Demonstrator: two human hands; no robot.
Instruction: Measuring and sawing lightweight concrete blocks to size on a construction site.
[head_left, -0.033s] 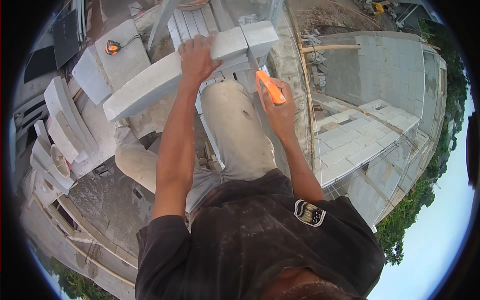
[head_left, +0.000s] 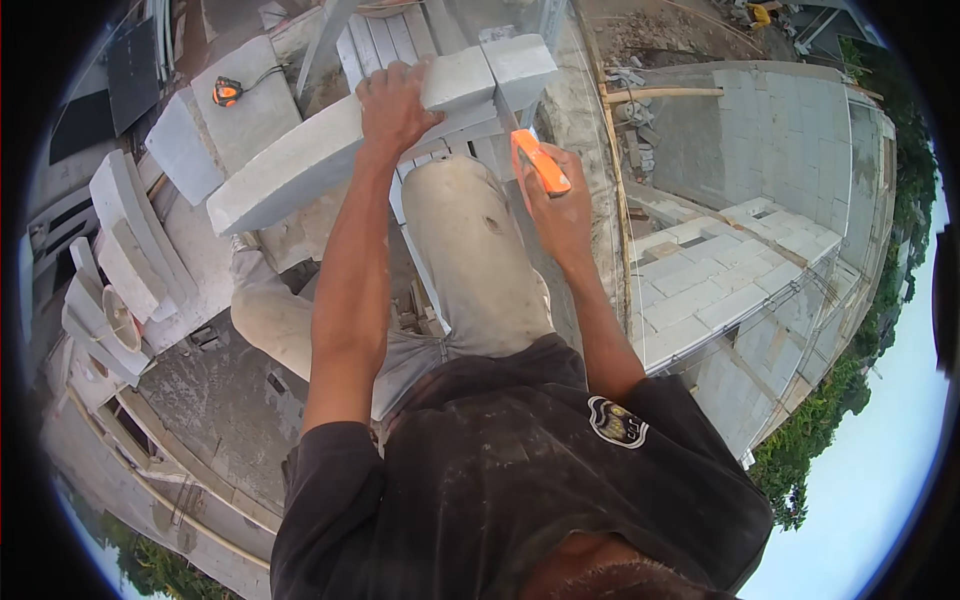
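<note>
1. In the head view, a saw with an orange handle is being held beyond the right side of the trousered leg. Its long axis is running away from the body and slightly leftward; the handle is lying nearer the body, and the thin blade is pointing toward the blocks.

2. The handle is being encircled by the right hand, whose fingers are being kept closely wrapped around it.

3. A long pale grey block is being shown crosswise beyond the leg, its long axis slanting from lower left to upper right and appearing bowed in this wide view. Beside its right end, a short block piece is being set off by a narrow seam, toward which the blade is being directed. How deep the seam is reaching cannot be told.

4. The long block is being covered from above by the left hand, with its fingers being extended toward the far edge and its thumb being spread rightward. Whether the fingertips are being hooked over that edge cannot be told.

5. At the left, pale slabs are being seen leaning close together, and an orange-and-black object is being supported by a flat slab.
</note>
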